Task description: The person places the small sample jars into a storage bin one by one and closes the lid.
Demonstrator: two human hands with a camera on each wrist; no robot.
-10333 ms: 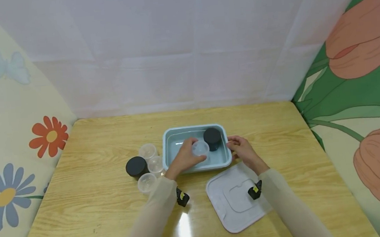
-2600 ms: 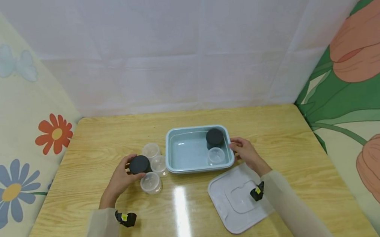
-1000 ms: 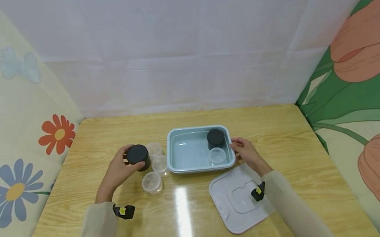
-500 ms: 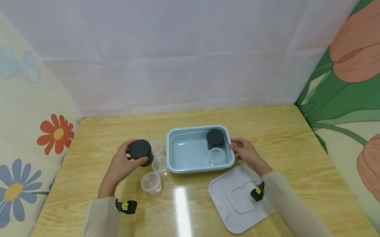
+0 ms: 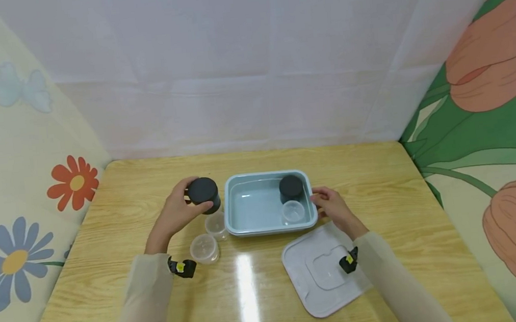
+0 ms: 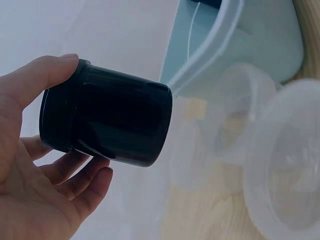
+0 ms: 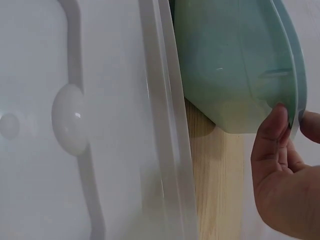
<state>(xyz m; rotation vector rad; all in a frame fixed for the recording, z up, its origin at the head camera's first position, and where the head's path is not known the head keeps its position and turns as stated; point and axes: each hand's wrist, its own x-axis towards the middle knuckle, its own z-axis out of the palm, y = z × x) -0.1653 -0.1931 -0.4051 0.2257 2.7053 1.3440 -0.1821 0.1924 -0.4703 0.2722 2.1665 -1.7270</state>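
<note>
My left hand [image 5: 175,209] grips a round black jar [image 5: 203,191] by its lid, thumb on the near side and fingers on the far side. In the left wrist view the jar is raised and tilted, close to the light blue bin's left end. My right hand [image 5: 333,206] pinches the rim of the bin [image 5: 264,230] at its right end, thumb and fingers on either side of the edge in the right wrist view. Inside the bin, a second black jar [image 5: 290,188] stands at the back right with a clear plastic cup [image 5: 293,212] in front of it.
Left of the bin stand a clear lidded cup [image 5: 216,225] and another clear cup [image 5: 204,249]; a third is hidden behind the held jar in the head view. A white lid [image 5: 320,273] lies on the wooden table [image 5: 360,167], under the right forearm.
Ten seconds ago my left hand held a clear cup over the bin; that cup now stands inside. Since then it has lifted the black jar from the table and carried it right and back.
</note>
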